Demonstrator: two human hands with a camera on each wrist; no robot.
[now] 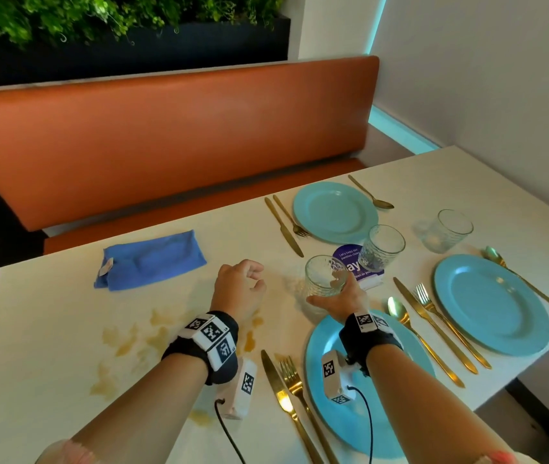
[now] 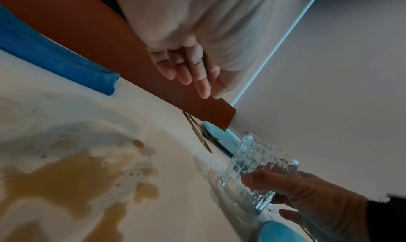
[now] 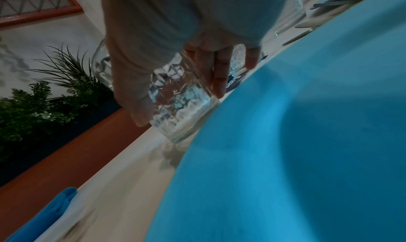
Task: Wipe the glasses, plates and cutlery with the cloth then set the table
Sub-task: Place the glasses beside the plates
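My right hand (image 1: 336,296) grips a clear cut-pattern glass (image 1: 325,277) by its lower part, just beyond the near blue plate (image 1: 330,416); the glass (image 2: 257,172) looks tilted and slightly off the table in the left wrist view. Thumb and fingers (image 3: 219,72) wrap round the glass (image 3: 182,106). My left hand (image 1: 241,286) hovers over the table left of the glass, fingers loosely curled and holding nothing. The folded blue cloth (image 1: 151,261) lies further left, near the table's far edge. Two more glasses (image 1: 382,247) (image 1: 450,231) stand behind.
Two more blue plates (image 1: 335,211) (image 1: 492,303) lie with gold cutlery beside each; a gold knife (image 1: 281,400) and fork lie left of the near plate. Brownish spill stains (image 1: 132,343) mark the white table. A purple card (image 1: 353,266) lies mid-table. An orange bench (image 1: 166,135) runs behind.
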